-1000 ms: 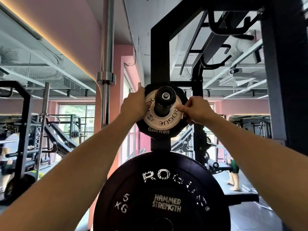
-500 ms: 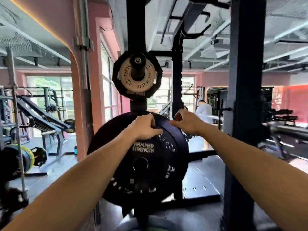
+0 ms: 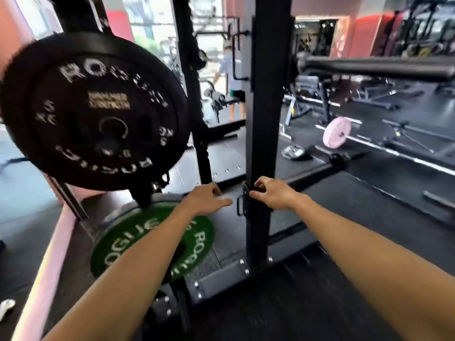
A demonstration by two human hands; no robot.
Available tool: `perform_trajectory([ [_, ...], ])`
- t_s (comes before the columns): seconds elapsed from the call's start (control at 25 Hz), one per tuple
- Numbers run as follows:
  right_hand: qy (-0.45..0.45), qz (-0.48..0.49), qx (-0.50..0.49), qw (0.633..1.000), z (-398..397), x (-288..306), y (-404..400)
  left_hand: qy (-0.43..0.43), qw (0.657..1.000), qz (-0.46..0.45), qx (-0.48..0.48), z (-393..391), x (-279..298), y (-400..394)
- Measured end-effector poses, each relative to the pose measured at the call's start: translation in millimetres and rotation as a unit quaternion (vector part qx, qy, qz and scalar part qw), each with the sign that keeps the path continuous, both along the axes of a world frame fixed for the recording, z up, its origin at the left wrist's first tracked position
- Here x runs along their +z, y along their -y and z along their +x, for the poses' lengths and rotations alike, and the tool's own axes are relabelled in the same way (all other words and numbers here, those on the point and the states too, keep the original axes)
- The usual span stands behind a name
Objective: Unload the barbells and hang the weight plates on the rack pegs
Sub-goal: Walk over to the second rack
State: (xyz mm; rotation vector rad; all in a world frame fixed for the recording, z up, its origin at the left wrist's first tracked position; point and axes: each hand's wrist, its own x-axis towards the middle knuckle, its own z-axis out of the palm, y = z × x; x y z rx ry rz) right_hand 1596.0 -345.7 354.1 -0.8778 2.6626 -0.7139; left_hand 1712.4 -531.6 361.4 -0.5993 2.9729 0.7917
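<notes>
Our hands dropped off the black plate (image 3: 98, 114), both empty now: left hand (image 3: 209, 199) spread, right hand (image 3: 272, 193) loosely curled. Pink plate (image 3: 336, 135) still on barbell (image 3: 384, 146).

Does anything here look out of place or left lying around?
Yes. A small plate lies flat on the floor beyond the rack post, not on a peg. Near it, a barbell on the floor still carries a pink plate.
</notes>
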Motion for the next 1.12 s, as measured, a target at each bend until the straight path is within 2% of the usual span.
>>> perform_trajectory([
  [0.24,0.142,0.055,-0.108,0.982,73,-165,-110,0.140,0.986,0.070,-0.053,39,-156,-86],
  [0.36,0.233,0.080,-0.154,0.957,130,-231,-159,0.246,0.959,0.080,-0.118,70,-217,-119],
  [0.52,0.315,0.110,-0.215,0.918,206,-294,-206,0.329,0.924,0.074,-0.182,113,-278,-138],
  [0.64,0.361,0.115,-0.262,0.888,266,-320,-225,0.383,0.894,0.072,-0.221,146,-308,-144],
  [0.84,0.431,0.106,-0.339,0.830,364,-350,-236,0.485,0.809,0.037,-0.329,194,-350,-156],
  [1.0,0.456,0.076,-0.406,0.789,403,-355,-252,0.545,0.738,-0.003,-0.397,202,-362,-178],
  [1.12,0.464,0.052,-0.455,0.758,413,-356,-279,0.563,0.700,-0.028,-0.438,180,-361,-214],
])
